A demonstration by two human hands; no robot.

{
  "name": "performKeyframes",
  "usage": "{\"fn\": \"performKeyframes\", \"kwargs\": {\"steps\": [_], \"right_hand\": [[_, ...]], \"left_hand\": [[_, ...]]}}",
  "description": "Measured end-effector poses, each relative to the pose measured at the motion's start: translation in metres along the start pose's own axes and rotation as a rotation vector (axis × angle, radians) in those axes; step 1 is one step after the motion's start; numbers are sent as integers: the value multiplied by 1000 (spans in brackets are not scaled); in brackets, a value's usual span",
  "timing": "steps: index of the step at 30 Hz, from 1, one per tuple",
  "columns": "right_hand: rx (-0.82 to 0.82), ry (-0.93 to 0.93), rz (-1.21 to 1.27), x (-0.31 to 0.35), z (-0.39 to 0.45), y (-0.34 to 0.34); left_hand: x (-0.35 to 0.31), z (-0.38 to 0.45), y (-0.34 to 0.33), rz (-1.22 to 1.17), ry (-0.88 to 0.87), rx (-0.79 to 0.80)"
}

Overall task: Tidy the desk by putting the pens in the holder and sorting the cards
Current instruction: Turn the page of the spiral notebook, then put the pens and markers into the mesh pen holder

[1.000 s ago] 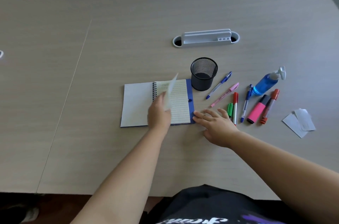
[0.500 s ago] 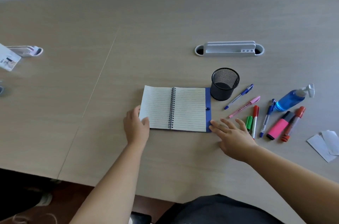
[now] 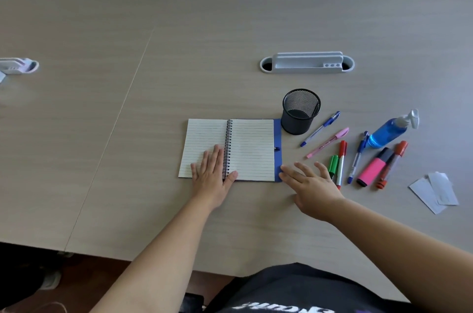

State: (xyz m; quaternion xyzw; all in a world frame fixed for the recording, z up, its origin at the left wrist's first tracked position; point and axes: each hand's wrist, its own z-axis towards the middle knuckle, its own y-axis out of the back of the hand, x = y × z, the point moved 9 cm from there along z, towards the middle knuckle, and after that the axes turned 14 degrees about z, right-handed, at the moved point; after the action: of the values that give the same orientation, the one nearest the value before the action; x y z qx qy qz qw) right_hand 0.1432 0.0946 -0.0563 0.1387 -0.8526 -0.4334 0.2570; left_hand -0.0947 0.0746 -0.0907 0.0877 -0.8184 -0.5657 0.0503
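An open spiral notebook [image 3: 250,143] lies flat on the desk. My left hand [image 3: 212,177] rests palm down on its lower left page, fingers spread, thumb across the spiral. My right hand [image 3: 311,184] lies flat and empty on the desk just right of the notebook's blue cover. An empty black mesh pen holder [image 3: 300,111] stands at the notebook's top right corner. To its right lie a blue pen [image 3: 321,128], a pink pen [image 3: 329,142], a green marker [image 3: 333,165], a red marker [image 3: 341,161], another blue pen [image 3: 357,156], a pink highlighter [image 3: 373,168] and an orange marker [image 3: 391,163]. Two white cards [image 3: 435,192] overlap at far right.
A blue spray bottle [image 3: 390,129] lies on its side beside the pens. A grey cable tray [image 3: 307,63] is set into the desk behind the holder. Another such fitting [image 3: 19,66] sits at the far left. The desk's near edge [image 3: 102,253] runs below my arms.
My left hand turned a page over to the left, then slid right and now presses flat on the open pages. My right hand stayed beside the notebook.
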Motion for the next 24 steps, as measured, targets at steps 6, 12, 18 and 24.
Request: {"fn": "performKeyframes", "kwargs": {"steps": [6,12,18,24], "right_hand": [[-42,17,61,1,-4,5],[-470,-216,449,-59,-32,54],[-638,-623,818,-146,-71,47],[-698,-771,873,-175,-93,32]], "left_hand": [[-3,1,8,-57,-4,-63],[-69,-2,71,-146,-218,-460],[-187,11,67,-355,-472,-52],[-241,10,28,-303,-321,224]]}}
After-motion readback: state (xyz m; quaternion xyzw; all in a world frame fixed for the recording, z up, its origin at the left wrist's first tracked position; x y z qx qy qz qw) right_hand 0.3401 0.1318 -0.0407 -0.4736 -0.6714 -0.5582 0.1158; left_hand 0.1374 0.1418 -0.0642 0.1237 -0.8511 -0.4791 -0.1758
